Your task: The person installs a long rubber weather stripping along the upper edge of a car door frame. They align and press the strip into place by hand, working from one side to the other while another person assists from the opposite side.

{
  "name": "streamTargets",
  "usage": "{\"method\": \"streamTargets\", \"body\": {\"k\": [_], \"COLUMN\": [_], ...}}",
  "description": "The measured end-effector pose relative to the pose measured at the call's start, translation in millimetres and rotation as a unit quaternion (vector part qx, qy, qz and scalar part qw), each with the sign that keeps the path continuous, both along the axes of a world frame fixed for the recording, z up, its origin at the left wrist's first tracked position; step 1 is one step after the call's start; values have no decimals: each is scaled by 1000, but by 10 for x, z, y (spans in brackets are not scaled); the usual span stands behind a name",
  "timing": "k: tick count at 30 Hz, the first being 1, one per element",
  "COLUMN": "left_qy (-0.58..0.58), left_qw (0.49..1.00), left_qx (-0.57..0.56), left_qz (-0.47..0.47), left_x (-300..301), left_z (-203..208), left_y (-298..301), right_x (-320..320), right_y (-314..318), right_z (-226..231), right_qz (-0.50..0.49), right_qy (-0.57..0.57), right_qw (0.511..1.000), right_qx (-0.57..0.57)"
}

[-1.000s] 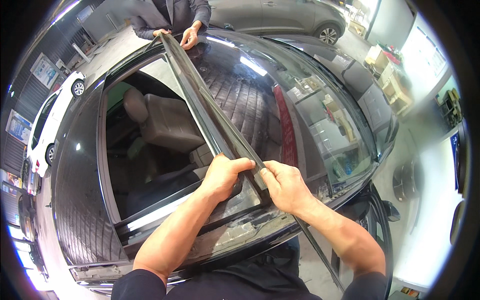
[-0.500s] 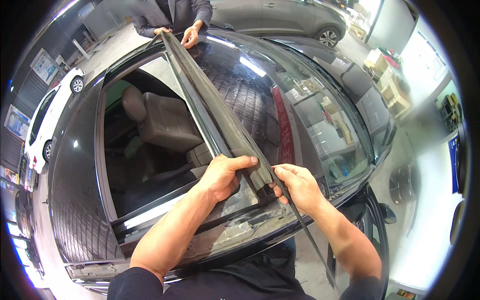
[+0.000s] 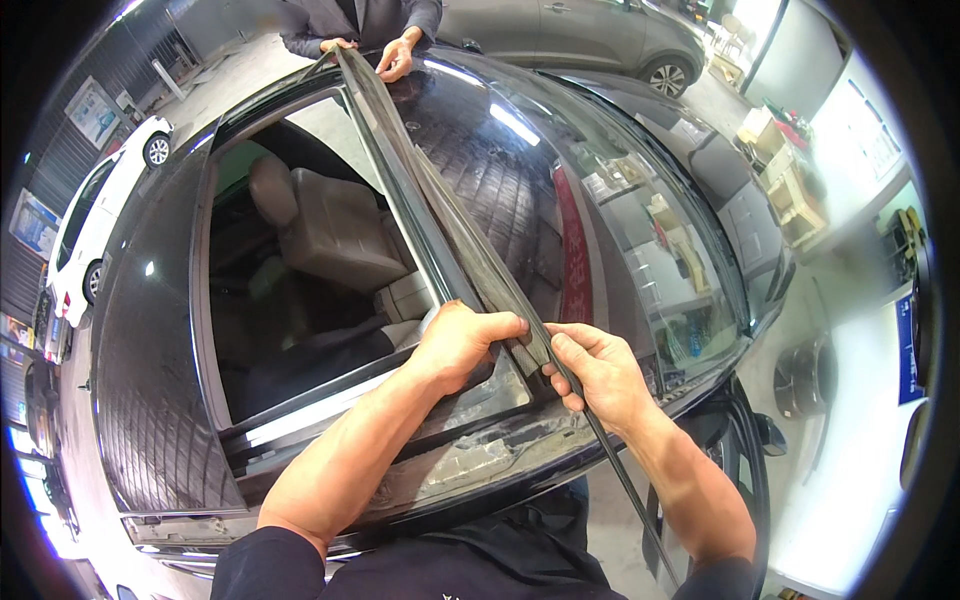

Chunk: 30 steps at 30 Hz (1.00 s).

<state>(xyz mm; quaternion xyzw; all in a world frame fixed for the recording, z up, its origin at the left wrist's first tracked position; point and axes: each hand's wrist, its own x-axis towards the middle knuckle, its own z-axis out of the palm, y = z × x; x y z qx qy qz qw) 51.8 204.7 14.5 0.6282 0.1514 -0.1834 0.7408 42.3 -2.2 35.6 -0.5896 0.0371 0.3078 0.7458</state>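
Pinch on strip (image 3: 627, 480) by right hand (image 3: 600, 373), left hand (image 3: 462, 345) clamping mesh (image 3: 476, 255) at near end, likely keeping it steady

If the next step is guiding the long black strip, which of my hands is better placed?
Your right hand, probably: it pinches the black strip, which slopes down past that hand. Your left hand seems busier, with its thumb across the mesh-like fabric.
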Motion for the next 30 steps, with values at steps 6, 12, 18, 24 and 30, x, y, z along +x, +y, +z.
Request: {"method": "streamTargets", "body": {"k": [6, 12, 18, 24, 30], "left_qy": [-29, -52, -49, -44, -7], "left_qw": [999, 997, 993, 996, 1000], "left_qx": [-29, -63, -105, -73, -18], "left_qz": [11, 14, 25, 29, 9], "left_x": [-19, -20, -7, -6, -14], "left_z": [-60, -80, -87, -150, -20], "left_y": [-10, -4, -38, 0, 6], "right_x": [25, 51, 1, -98, -51], "right_y": [10, 10, 60, 166, 122], "right_z": [75, 95, 94, 52, -2], "right_qz": [14, 32, 28, 15, 22], "right_qy": [-13, -27, -36, -100, -133], "right_qw": [999, 998, 998, 992, 987], "right_qx": [-30, -41, -48, -69, -89]}}
